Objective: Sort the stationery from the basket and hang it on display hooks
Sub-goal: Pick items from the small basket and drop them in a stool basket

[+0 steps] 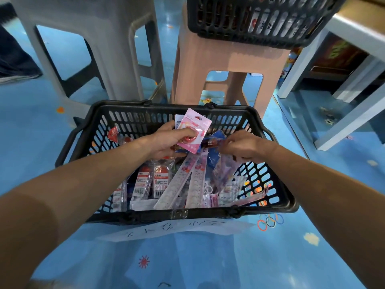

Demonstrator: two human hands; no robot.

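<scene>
**Stationery (228,187) sorting under way at the basket; no hooks in view**

Location: the goods lie loose in a black basket (278,185) on the blue floor, directly in front of the person.

Grip, left hand (166,140): closed, with the thumb pressed across a pink carded pack (194,130) and the fingers curled behind it. The pack is held upright above the far end of the basket. A white card shows behind it, so the hand appears to hold more than one piece; how many cannot be told.

Grip, right hand (243,146): the fingertips pinch a small dark red item (212,141) in clear wrap, just beside the pink pack.

Step in hand: judged to be picking and grouping. Like items are being gathered in the left hand before anything is carried off.

Next move: probably adding the red item to the left-hand bundle, or setting it apart if it is a different kind. The hang-holes then need aligning. The hooks lie outside the view, so the person must turn away from the basket.

Count:
- white rulers (196,181): two, lying side by side
- red-labelled packs (161,178): three plainly seen, possibly more beneath
- baskets: two, the second basket (250,24) standing on the pink stool (218,59)
- stools: two, the other being the grey stool (93,38)
- paper label (177,228): one, taped to the near rim
</scene>
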